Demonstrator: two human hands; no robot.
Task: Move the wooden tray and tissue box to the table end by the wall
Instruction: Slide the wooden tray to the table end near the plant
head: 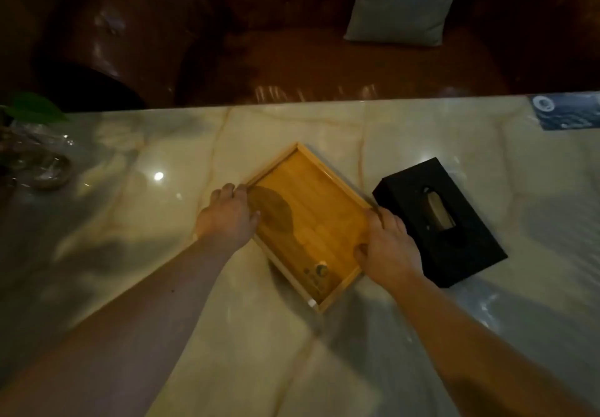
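A rectangular wooden tray (pixel 311 222) lies at an angle on the glossy marble table (pixel 227 335). My left hand (pixel 227 218) grips the tray's left rim, thumb inside the tray. My right hand (pixel 388 248) grips its right rim, thumb inside too. A small round object (pixel 321 270) sits in the tray's near corner. A black tissue box (pixel 438 218) with a slot on top lies on the table just right of the tray, close to my right hand.
A clear glass vessel with a green plant (pixel 32 150) stands at the table's left edge. A blue printed item (pixel 568 111) lies at the far right. Beyond the table's far edge is a brown leather sofa (pixel 259 43) with a grey cushion (pixel 402 1).
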